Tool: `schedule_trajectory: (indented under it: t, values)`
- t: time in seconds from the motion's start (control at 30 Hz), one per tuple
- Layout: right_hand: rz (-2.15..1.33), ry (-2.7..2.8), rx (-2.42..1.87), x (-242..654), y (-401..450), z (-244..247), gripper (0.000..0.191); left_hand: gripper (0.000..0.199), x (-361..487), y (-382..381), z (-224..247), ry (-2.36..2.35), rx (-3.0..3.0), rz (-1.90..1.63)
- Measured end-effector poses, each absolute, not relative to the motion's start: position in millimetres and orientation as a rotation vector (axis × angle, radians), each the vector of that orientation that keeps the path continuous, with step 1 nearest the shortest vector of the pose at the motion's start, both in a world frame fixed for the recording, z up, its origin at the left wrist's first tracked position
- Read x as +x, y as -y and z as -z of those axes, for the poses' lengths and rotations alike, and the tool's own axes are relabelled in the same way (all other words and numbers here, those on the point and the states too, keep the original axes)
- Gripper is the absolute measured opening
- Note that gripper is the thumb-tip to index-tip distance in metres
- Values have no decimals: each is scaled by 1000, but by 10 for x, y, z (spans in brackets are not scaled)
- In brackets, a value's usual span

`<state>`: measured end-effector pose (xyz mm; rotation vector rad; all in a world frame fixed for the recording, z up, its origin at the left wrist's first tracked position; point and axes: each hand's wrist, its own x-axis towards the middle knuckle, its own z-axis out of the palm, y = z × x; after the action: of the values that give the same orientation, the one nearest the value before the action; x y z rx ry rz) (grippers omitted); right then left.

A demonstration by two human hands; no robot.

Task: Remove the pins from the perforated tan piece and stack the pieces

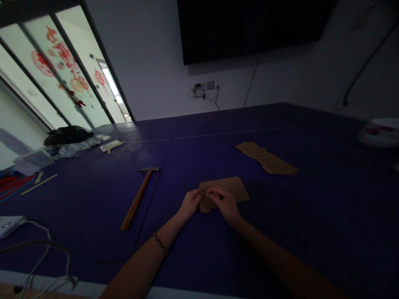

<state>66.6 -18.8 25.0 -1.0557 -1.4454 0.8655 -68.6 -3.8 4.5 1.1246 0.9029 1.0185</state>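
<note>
A thin brown sheet (232, 186) dotted with small holes lies on the dark blue tabletop in front of me, its lower left edge ragged. My left hand (190, 204) pinches the sheet's left edge between thumb and fingers. Just to the right, my right hand (225, 202) reaches over the sheet with its fingertips pressed together close to the left ones. Whatever sits between those right fingertips is too small and dark to make out. Farther back on the right rests a second brown piece (268, 158), irregular in outline and touched by neither hand.
A hammer (137, 199) with a wooden handle lies left of my hands. At the far left are a black bag (68, 135), a clear plastic box (34, 161), red strips (14, 185) and a white device (11, 225) with cables. A whitish bowl-like container (382, 133) stands at the right.
</note>
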Motion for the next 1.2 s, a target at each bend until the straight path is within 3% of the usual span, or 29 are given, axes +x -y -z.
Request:
schedule_trajectory:
  t: [0.37, 0.57, 0.87, 1.07, 1.2]
  values:
    - [-1290, 954, -847, 624, 206, -169, 23, 40, -668, 64, -123, -935, 875, -1103]
    - [-1505, 689, -698, 737, 54, -167, 23, 39, -658, 55, -92, -961, 884, -1145]
    - [-1684, 466, -598, 757, 27, -161, 32, 27, -716, 86, -87, -1507, 1327, -1260]
    - [-1755, 359, -590, 760, 6, -172, 35, 39, -726, 121, -136, -1823, 1540, -1308]
    - [-1763, 318, -585, 727, 11, -183, 29, 22, -702, 147, -145, -1637, 1611, -1349]
